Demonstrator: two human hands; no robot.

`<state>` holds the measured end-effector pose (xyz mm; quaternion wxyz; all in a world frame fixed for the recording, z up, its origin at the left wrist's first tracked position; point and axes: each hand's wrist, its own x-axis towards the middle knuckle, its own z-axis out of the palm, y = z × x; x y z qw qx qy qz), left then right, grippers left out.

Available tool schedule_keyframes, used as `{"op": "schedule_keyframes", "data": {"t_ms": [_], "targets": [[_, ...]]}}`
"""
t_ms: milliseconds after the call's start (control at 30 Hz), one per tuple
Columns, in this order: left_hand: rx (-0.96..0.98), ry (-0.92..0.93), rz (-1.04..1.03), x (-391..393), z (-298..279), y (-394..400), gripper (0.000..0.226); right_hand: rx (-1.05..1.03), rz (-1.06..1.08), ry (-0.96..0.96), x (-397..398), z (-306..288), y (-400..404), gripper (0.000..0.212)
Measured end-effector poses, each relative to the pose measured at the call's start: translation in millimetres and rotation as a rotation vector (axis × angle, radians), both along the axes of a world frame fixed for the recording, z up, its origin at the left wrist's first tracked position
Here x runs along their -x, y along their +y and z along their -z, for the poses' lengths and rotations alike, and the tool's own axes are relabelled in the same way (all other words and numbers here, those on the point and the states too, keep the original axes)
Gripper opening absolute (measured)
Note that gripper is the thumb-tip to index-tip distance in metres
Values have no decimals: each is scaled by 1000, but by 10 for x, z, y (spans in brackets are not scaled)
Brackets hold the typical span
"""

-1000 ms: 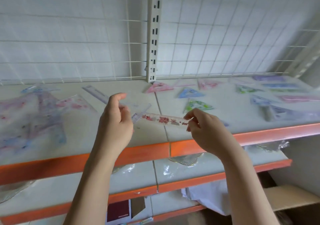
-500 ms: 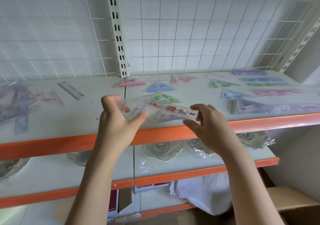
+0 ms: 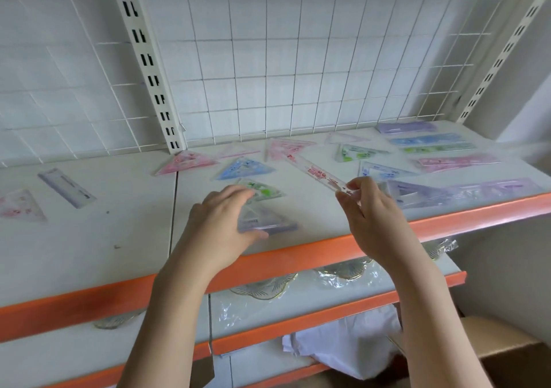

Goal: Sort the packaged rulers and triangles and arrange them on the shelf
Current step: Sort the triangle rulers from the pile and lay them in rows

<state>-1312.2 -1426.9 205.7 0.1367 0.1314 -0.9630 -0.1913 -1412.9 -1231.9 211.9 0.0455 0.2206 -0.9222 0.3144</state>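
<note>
My right hand pinches the near end of a clear ruler with red print, which slants up and away over the white shelf. My left hand holds a purple packaged triangle that lies on the shelf near its orange front edge. A green triangle lies just behind it. Pink and blue triangles sit further back. Several packaged rulers lie in a column at the back right.
A white ruler and a pink triangle lie at the left of the shelf. A wire grid backs the shelf. Glass dishes in plastic sit on the shelf below. A cardboard box stands lower right.
The view swung right. My left hand let go of the ruler and dropped onto the purple triangle. My right hand swung the ruler so that it points away.
</note>
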Motion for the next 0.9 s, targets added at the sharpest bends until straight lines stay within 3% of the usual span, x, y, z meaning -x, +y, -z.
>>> {"op": "schedule_keyframes", "data": {"t_ms": [433, 767, 900], "targets": [[104, -195, 82, 295, 117, 5, 82, -100, -2, 133, 283, 82, -91, 33], [114, -280, -50, 324, 50, 177, 86, -77, -154, 164, 637, 81, 47, 34], [106, -240, -151, 393, 10, 363, 73, -81, -243, 195, 831, 56, 177, 44]]}}
